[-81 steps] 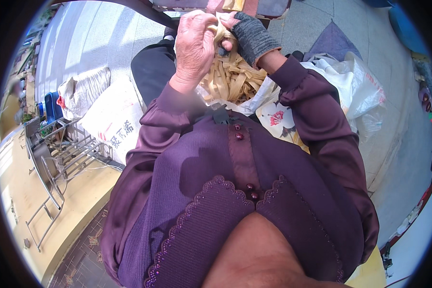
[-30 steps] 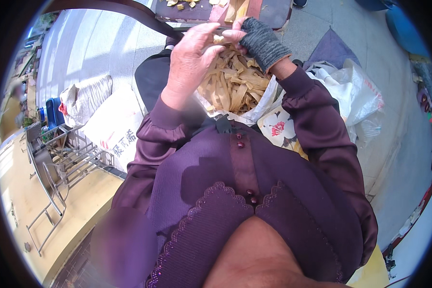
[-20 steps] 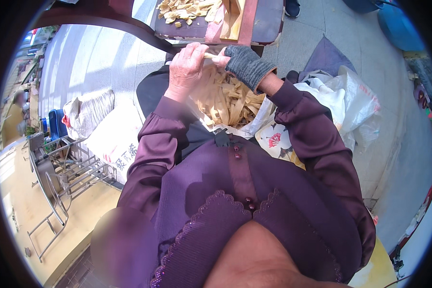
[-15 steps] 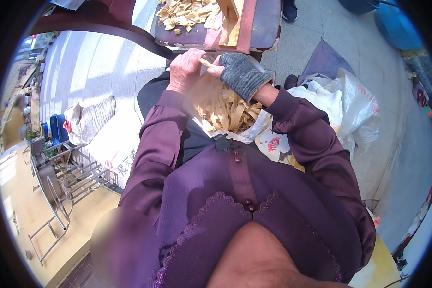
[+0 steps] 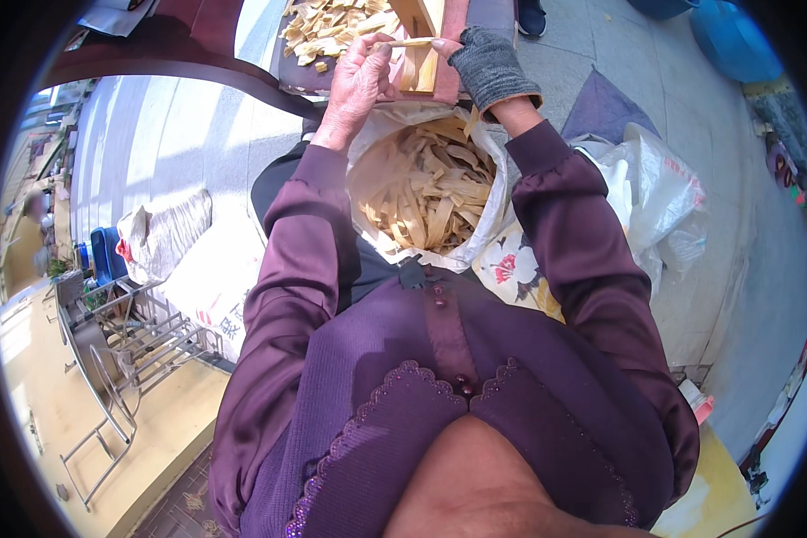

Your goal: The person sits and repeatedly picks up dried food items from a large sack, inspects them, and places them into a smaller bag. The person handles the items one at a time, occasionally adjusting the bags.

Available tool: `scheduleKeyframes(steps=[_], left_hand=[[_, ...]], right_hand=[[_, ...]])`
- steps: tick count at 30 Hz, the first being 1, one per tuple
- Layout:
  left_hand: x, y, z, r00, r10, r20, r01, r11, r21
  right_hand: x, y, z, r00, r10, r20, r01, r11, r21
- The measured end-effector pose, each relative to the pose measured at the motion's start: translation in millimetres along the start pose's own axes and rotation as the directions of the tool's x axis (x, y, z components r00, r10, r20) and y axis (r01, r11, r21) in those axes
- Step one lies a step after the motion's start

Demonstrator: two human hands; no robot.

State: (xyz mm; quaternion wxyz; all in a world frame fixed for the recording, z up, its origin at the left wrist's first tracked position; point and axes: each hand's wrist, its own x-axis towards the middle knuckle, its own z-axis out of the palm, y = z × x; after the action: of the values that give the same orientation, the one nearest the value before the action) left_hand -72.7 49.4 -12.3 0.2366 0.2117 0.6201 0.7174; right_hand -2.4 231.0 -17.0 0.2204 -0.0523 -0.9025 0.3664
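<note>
A thin pale-yellow dried strip (image 5: 411, 42) stretches level between my hands. My bare left hand (image 5: 360, 82) pinches its left end between thumb and fingers. My right hand (image 5: 488, 68), in a grey fingerless glove, holds the right end with the thumb along it. Just beneath the strip stands an upright wooden frame (image 5: 421, 76) with a narrow dark piece, possibly a blade, in its gap. Short cut pieces (image 5: 336, 34) are heaped to its left on a padded seat (image 5: 307, 73). Below my hands, a white sack (image 5: 506, 184) gapes around many long strips (image 5: 426, 193).
Crumpled clear plastic bags (image 5: 659, 197) and a grey cloth (image 5: 605, 112) lie at the right. A blue tub (image 5: 737, 40) stands at the far right. To the left are stuffed white sacks (image 5: 211, 278) and a metal rack (image 5: 134, 345). A dark shoe (image 5: 531, 16) shows beyond the seat.
Both hands have moved up and away from over the sack to the wooden frame and spread apart, with the strip now stretched between them. More of the sack's contents shows.
</note>
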Motion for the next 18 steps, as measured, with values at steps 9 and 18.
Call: scheduleKeyframes(steps=[9, 18], left_hand=[[31.3, -6.6, -3.5, 0.991, -0.078, -0.110, 0.120, 0.884, 0.451], [-24.1, -36.9, -28.1, 0.984, 0.172, -0.039, -0.092, 0.687, 0.721]], right_hand=[[7.9, 16.2, 23.7, 0.995, 0.085, 0.042, -0.081, 0.991, -0.103], [-21.8, -3.3, 15.0, 0.985, 0.146, 0.096, -0.130, 0.979, -0.155]])
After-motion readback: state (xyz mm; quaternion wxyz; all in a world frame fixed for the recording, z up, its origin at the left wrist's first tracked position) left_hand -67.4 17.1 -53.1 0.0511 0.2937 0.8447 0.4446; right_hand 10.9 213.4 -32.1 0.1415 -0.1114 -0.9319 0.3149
